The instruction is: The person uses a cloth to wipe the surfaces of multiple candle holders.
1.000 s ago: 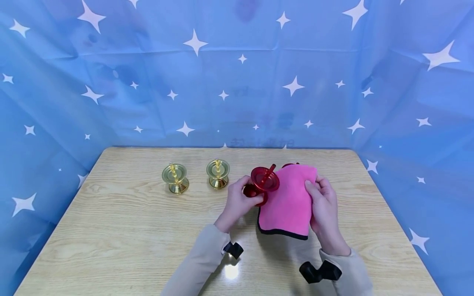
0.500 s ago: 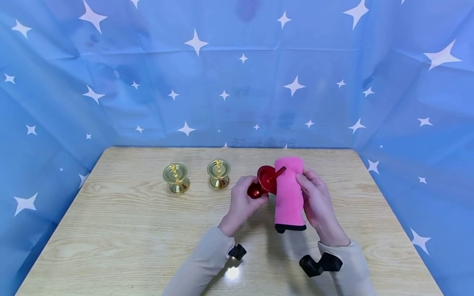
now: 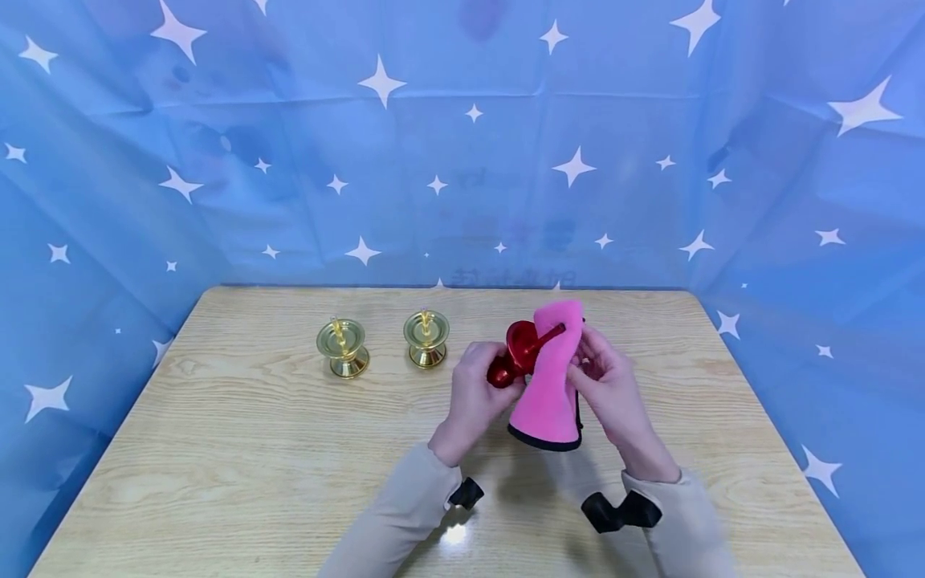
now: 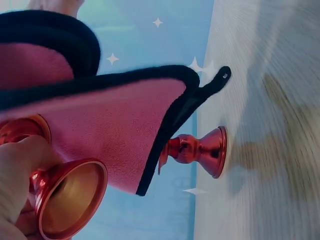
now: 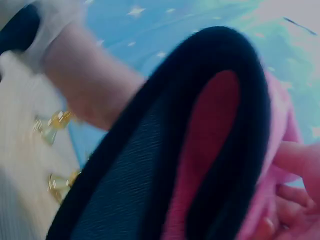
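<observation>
My left hand (image 3: pixel 477 385) grips a red metal candle holder (image 3: pixel 523 343) by its stem, tilted so its dish and spike point up and right. In the left wrist view its hollow base (image 4: pixel 72 205) faces the camera. A pink cloth (image 3: pixel 552 385) with black edging hangs folded from my right hand (image 3: pixel 614 393), which pinches it between thumb and fingers. The cloth lies against the dish and spike. Behind it, a second red candle holder (image 4: pixel 200 151) stands on the table, its upper part covered by the cloth in the left wrist view.
Two gold candle holders, one at left (image 3: pixel 343 348) and one nearer the middle (image 3: pixel 426 337), stand upright toward the back of the wooden table (image 3: pixel 238 449). A blue curtain (image 3: pixel 433 144) with white stars hangs behind and at both sides.
The cloth has gone from spread wide to folded narrow, and my right hand has moved left with it. The held candle holder has tipped further right, toward the cloth.
</observation>
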A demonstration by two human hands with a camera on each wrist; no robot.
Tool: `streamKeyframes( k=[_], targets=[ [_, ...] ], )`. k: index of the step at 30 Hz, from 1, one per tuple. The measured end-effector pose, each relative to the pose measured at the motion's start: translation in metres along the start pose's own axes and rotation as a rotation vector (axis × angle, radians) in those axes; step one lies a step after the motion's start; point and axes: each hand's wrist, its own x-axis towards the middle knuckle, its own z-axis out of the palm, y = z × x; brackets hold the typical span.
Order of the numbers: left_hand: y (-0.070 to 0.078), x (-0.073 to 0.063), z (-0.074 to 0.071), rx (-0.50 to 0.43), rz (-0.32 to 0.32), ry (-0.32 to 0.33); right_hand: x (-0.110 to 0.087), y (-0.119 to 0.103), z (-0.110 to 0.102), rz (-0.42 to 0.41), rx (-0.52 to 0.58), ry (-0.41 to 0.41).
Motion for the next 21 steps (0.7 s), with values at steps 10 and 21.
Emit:
streamKeyframes(
  k=[10, 21],
  targets=[
    [0.010, 0.000, -0.001, 0.100, 0.093, 0.006, -0.002, 0.010, 0.022, -0.140, 0.027, 0.290],
    [0.011, 0.002, 0.000, 0.083, 0.076, -0.039, 0.001, 0.017, 0.027, -0.208, 0.129, 0.389]
  ],
)
